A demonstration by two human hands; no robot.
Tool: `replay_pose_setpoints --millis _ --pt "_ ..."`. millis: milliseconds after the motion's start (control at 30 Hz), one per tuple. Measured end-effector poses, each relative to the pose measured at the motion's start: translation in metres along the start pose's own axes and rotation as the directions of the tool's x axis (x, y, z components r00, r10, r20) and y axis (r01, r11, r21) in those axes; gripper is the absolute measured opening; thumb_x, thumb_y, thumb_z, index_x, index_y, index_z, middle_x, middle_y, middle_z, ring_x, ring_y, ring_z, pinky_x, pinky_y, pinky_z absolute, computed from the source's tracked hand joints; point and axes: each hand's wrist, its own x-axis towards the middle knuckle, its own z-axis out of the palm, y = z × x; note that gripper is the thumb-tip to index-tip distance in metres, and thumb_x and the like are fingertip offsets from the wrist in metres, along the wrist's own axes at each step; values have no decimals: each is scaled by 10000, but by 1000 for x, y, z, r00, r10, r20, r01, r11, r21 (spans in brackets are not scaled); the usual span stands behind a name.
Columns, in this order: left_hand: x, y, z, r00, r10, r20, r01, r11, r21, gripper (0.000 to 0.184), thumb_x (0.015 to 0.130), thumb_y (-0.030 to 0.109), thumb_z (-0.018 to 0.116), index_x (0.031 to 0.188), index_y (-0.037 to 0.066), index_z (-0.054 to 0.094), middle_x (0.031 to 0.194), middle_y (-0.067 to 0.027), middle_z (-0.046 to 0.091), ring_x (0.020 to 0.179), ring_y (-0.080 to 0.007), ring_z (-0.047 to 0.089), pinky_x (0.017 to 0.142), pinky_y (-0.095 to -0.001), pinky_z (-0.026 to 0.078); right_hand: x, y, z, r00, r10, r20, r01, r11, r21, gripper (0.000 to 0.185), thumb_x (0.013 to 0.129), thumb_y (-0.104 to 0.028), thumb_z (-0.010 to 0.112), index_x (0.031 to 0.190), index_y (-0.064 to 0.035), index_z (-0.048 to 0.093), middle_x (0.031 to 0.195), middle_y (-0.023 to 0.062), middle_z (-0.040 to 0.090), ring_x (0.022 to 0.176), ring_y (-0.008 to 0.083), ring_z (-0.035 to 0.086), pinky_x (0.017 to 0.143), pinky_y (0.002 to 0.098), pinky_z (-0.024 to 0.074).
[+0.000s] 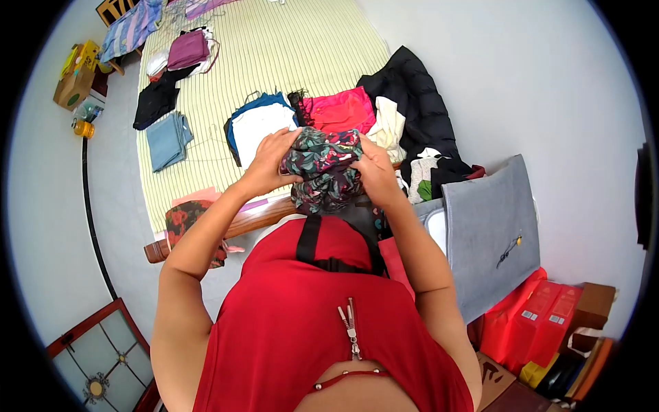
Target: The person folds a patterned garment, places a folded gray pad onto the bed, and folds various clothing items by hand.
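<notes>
A dark floral cloth (322, 168), patterned in green, red and pink, is bunched in front of my body above the bed's wooden edge. My left hand (273, 161) grips its left side, thumb below and fingers at the top. On the right side my right hand (376, 170) holds the same cloth, fingers bent around its edge. Just beyond the cloth lie a white folded garment (259, 129) on a blue one (264, 102), and a bright pink garment (340, 110).
The striped bed (274, 48) also bears blue folded jeans (167, 141), a black garment (156, 101), a maroon stack (188, 50) and a black puffer jacket (412, 96). A grey lid (491, 233) stands to the right, near red boxes (539, 323).
</notes>
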Motion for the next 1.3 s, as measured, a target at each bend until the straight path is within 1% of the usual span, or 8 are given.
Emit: replay_pose_setpoints --millis 100,133,200,333,733,1000,1167,1300 --pt "0 -23 -1 962 -197 191 220 970 -105 743 661 142 785 1328 73 465 1107 -145 615 1041 -282 562 883 -373 427 5 -17 -2 995 96 32 -98 992 79 281 821 -29 458 1051 34 608 1063 68 589 981 144 542 882 266 409" --pt "0 -27 1 979 -155 135 200 874 -443 470 703 105 740 1152 61 610 943 -141 660 842 -293 618 759 -358 475 8 -22 -4 993 112 37 -115 988 98 283 827 -25 456 1058 34 606 1069 59 588 984 131 542 876 258 414" --pt "1 -42 -18 677 -591 439 725 639 -259 281 710 57 696 989 37 667 846 -149 672 767 -322 648 714 -344 500 18 -14 -13 995 104 -10 -103 992 68 291 843 -15 434 1073 40 603 1040 32 600 955 93 544 823 230 434" --pt "-12 -87 -65 934 -313 -171 313 949 -29 248 703 8 629 934 85 674 825 -168 659 805 -332 652 687 -391 493 43 24 -21 949 285 -137 -290 957 -17 255 825 -13 456 994 19 644 897 1 642 806 68 561 735 219 443" --pt "-184 -44 -223 800 -253 -544 577 574 582 363 650 -60 598 964 114 649 786 -103 633 783 -319 587 764 -413 455 88 107 159 946 -3 323 26 997 -67 180 765 -33 569 918 28 641 814 119 634 747 202 596 719 305 466" --pt "-365 -13 -190 516 -489 -703 851 204 483 397 654 -107 518 957 104 662 879 -104 665 812 -316 596 769 -403 459 34 206 304 782 161 602 -61 981 -184 138 732 -86 612 804 32 610 699 223 570 653 318 595 624 406 443" --pt "-452 9 -145 246 -659 -710 945 0 328 389 673 -97 516 960 111 677 908 -160 666 871 -361 624 757 -426 478 -9 212 344 474 499 726 -294 867 -403 169 704 -127 623 817 -3 638 707 222 610 683 360 623 634 418 476" --pt "-494 16 -107 70 -704 -706 974 -103 200 347 689 -64 542 940 121 694 898 -156 669 850 -353 632 743 -416 489 -56 257 367 458 492 741 -285 870 -402 190 703 -160 645 842 -31 646 782 200 630 742 339 621 662 432 468"
